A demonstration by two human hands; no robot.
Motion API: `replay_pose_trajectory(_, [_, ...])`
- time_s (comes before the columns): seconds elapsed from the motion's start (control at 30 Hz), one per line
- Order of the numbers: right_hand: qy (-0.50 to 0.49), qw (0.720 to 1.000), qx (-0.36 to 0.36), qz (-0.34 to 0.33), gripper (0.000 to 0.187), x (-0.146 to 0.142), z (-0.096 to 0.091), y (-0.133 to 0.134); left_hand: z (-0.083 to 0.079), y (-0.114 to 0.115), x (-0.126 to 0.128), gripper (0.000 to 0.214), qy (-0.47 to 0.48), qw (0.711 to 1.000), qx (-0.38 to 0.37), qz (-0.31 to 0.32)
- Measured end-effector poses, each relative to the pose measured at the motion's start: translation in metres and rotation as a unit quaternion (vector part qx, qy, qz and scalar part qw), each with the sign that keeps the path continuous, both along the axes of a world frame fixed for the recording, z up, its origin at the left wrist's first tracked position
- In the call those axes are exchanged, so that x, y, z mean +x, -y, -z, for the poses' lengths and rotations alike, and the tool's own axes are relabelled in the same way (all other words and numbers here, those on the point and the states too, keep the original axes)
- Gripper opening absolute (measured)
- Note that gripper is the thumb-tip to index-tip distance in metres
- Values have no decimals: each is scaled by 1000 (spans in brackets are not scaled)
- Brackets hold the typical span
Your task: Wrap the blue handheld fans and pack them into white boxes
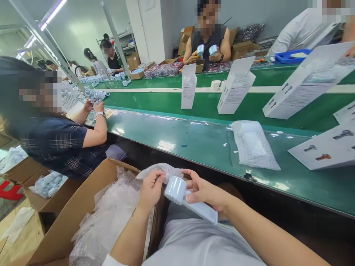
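My right hand (203, 190) is closed around a light-blue handheld device (176, 190) with a short, drum-shaped head and a flat handle. The head points toward my left hand, and the handle (203, 212) slants down to the right. In my left hand (152, 186), fingers pinched, is the edge of a clear bubble-wrap bag (163, 169). The bag lies just behind the device's head; whether the head is partly inside it I cannot tell. Both hands are above my lap, in front of the bench edge.
An open carton (69, 210) of bubble-wrap bags (111, 214) stands at my left. On the green bench (172, 129) lies a wrapped packet (253, 144), near several white printed boxes (327, 144). One co-worker (69, 136) sits at left; another person (208, 40) works across the conveyor belt (155, 101).
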State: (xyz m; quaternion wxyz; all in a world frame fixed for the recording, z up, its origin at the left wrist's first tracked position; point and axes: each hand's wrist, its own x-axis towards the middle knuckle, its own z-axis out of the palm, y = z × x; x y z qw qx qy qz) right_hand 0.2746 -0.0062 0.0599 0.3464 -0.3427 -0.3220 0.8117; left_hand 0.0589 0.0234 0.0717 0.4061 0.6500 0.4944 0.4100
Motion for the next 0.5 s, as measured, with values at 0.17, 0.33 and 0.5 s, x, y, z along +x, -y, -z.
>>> replay_pose_trajectory(0.17, [-10, 1000, 1, 0, 124, 14, 1, -5, -6, -22, 1, 17, 26, 993, -62, 100])
replay_pose_trajectory(0.33, [-67, 997, 17, -22, 58, 23, 8, -6, -4, -27, 16, 33, 157, 973, -138, 101])
replay_pose_trajectory(0.5, [-43, 997, 4, 65, 57, 8, 16, 1, 9, -11, 54, 43, 137, 983, -107, -59])
